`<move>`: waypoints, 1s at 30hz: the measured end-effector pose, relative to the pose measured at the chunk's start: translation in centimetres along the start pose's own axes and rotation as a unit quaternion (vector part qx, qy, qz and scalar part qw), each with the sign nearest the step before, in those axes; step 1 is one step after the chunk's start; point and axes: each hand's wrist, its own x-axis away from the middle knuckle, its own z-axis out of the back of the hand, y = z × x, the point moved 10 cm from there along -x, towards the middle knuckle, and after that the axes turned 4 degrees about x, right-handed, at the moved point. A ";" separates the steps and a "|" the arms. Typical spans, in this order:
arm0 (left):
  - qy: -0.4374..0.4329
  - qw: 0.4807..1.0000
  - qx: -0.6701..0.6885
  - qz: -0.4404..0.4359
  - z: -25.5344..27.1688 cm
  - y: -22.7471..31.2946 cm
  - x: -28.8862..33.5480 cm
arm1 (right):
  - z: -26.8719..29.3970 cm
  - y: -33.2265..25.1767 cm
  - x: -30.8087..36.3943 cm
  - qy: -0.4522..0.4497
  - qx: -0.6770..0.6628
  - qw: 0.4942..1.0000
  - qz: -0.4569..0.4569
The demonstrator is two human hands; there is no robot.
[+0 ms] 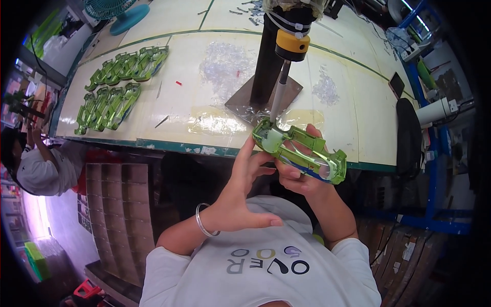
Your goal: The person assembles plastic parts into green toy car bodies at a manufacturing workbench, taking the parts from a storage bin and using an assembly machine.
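Observation:
My right hand (306, 180) is wrapped round a green plastic toy car body shell (302, 153), thumb below and fingers behind it. The shell is tilted, with clear parts and a blue strip inside. At its left end, the fingers of my left hand (236, 188) reach up to the edge and seem to touch it. That hand is open, its thumb stretched wide apart. From above, a metal rod (279, 92) under a yellow collar (292, 45) comes down to the shell's left end; its tip meets a pale part there.
A dark post (262, 66) on a square base plate (292, 96) stands behind the shell. Several green shells (108, 107) lie in two rows at the left. Small clear parts (225, 69) are heaped on the table, a teal fan (125, 19) behind. Another person (43, 166) sits at far left.

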 end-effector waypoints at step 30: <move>0.379 0.830 -0.399 0.083 19.9 7.6 7.3 | -5.9 -26.5 16.1 0.381 0.741 -0.054 0.551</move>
